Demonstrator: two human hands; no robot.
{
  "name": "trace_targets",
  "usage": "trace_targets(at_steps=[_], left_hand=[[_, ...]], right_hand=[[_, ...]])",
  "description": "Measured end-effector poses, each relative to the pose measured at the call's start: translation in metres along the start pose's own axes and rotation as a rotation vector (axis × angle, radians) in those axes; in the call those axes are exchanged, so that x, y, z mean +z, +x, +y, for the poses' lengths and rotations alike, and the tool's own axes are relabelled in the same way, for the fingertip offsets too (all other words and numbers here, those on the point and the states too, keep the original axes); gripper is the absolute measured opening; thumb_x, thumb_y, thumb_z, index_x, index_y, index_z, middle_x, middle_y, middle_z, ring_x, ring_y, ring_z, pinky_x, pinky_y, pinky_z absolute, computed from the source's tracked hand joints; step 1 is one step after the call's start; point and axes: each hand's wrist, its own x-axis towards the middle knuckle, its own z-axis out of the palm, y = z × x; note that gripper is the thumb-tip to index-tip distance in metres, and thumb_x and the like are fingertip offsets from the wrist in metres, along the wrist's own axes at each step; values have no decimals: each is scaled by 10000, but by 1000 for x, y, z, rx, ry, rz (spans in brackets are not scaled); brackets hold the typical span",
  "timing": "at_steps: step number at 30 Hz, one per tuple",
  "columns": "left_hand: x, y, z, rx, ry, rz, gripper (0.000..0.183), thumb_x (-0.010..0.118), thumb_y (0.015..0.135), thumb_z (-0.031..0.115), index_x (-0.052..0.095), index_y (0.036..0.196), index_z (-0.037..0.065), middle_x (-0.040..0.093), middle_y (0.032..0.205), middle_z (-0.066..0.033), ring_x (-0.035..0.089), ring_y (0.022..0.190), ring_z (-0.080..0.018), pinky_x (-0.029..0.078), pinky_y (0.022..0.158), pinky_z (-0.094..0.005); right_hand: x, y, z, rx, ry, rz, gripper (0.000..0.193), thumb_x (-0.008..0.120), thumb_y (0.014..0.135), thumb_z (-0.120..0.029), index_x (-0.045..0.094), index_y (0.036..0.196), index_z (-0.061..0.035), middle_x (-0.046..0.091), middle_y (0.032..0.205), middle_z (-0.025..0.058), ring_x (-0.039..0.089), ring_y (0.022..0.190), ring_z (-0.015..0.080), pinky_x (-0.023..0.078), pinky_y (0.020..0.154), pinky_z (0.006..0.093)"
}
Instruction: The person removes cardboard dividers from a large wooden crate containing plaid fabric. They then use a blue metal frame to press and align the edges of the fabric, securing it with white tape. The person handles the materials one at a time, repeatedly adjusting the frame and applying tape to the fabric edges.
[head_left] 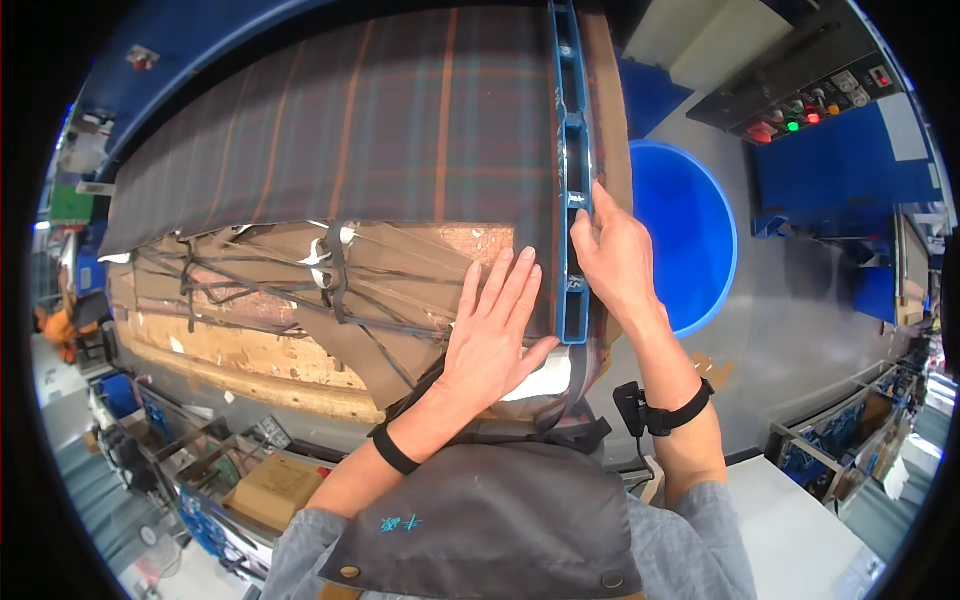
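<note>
Firmly, left hand (492, 338) flattens plaid cloth (400, 130); right hand (612, 255) grips blue plastic bar (573, 150).

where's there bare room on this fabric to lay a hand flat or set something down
Free: the wide plaid fabric stretch above the left hand, left of the blue plastic guide. Crowded: the lower left, where dark straps cross the wooden frame, and the guide's lower end, where the right hand rests beside the left.
</note>
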Motion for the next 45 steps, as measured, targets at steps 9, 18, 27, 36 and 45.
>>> trace_targets(at_steps=[9,18,27,36,45], left_hand=[[-4,2,1,3,-6,-2,885,812,806,360,452,1490,-71,333,1641,-187,256,1550,-344,164,1271,-548],[-3,7,3,29,-85,-18,1040,840,761,242,268,1584,-35,290,1661,-181,220,1559,-376,139,1275,-567],[3,10,-2,99,-181,-33,1161,863,728,168,147,1627,3,275,1669,-191,212,1564,-379,127,1275,-584],[4,10,-4,97,-199,-36,1105,861,735,180,216,1614,0,283,1671,-178,206,1568,-368,135,1282,-560],[5,10,-4,90,-231,-31,1080,853,737,168,240,1611,1,301,1669,-166,209,1570,-357,145,1278,-562]], right_hand=[[6,-4,-3,-103,20,110,416,590,949,-123,611,1331,39,729,1004,253,722,900,408,571,781,474],[9,-4,5,-69,42,79,478,615,935,-146,574,1382,21,707,1126,267,711,986,410,564,836,481],[6,3,4,-84,63,24,483,585,916,-130,568,1379,9,710,988,277,703,918,446,558,810,512],[16,-2,10,-145,184,109,499,592,922,-65,554,1410,34,709,1054,266,706,943,406,557,821,461],[15,-3,12,-124,164,94,509,588,941,-37,547,1446,10,721,1039,230,723,868,295,554,783,367]])
